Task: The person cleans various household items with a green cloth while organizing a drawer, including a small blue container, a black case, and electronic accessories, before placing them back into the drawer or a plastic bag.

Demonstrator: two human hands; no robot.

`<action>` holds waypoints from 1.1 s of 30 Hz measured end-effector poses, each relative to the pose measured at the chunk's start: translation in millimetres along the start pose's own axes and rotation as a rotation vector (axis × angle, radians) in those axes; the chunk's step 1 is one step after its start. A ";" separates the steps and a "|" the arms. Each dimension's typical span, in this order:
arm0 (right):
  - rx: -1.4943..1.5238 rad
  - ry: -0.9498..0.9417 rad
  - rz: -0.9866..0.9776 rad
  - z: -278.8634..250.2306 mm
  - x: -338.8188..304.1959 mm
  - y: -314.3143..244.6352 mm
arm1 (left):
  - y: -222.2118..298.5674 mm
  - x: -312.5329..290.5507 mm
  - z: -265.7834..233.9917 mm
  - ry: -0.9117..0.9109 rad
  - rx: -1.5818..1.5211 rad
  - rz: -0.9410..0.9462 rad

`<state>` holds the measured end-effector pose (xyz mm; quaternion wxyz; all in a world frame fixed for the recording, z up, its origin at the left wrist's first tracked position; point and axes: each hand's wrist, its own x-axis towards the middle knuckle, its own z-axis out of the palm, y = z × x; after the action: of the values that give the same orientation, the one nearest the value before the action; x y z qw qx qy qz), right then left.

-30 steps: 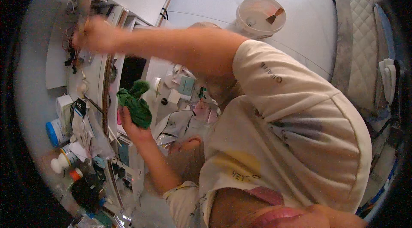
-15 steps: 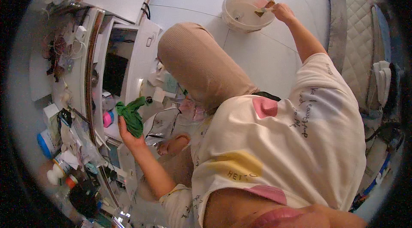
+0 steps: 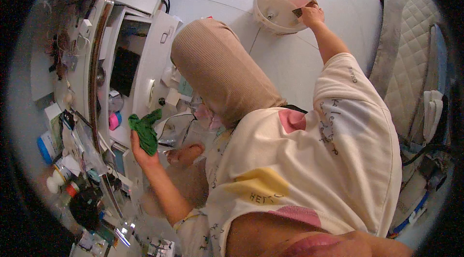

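A crumpled green cloth [image 3: 146, 132] lies in my left hand [image 3: 145, 156], which is closed around its lower part in front of the open cabinet. My right hand [image 3: 311, 15] reaches to the right rim of a round, pale plastic bucket [image 3: 265, 21] on the floor. Its fingers are closed on a small, dark brown, flat piece [image 3: 297, 12], whose kind I cannot make out; part of it is hidden by the fingers. Inside the bucket, a small round dark spot shows near the bottom.
White drawers and an open cabinet [image 3: 153, 58] stand on the left, with a pink item [image 3: 115, 120] inside. Bags and small boxes crowd the floor beside my bent leg [image 3: 224, 63]. Cluttered goods fill the counter at far left. A quilted grey cushion [image 3: 411, 39] stands at the right.
My right hand has moved slightly left and down, more over the bucket's rim, with the brown piece. My left hand still holds the green cloth. The whole view has shifted a little.
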<state>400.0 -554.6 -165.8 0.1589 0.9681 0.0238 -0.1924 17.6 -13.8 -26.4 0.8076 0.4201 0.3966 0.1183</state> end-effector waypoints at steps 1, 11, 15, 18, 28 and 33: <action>-0.013 -0.012 0.008 -1.4 -1.0 0.9 | -0.1 -2.0 0.3 -0.002 -0.005 0.001; -0.102 0.199 -0.093 13.7 6.0 20.6 | -2.7 -3.2 30.8 0.023 0.020 0.000; 0.141 0.298 -0.130 6.3 4.0 10.3 | -3.2 -10.0 34.5 -0.043 -0.030 0.012; 0.288 0.291 -0.391 -11.7 -13.3 10.0 | -6.9 -6.4 18.1 0.042 -0.037 0.013; 0.275 0.350 -0.348 -86.9 -4.3 -32.0 | 13.8 -9.7 18.0 -0.053 -0.224 0.147; 0.579 0.659 -0.719 -236.4 -60.2 -128.2 | 66.3 -7.0 25.4 -0.121 -0.292 0.231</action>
<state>416.8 -357.3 25.8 -0.2045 0.9121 0.3465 0.0791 41.2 8.7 37.1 0.8634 0.3476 0.2749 0.2410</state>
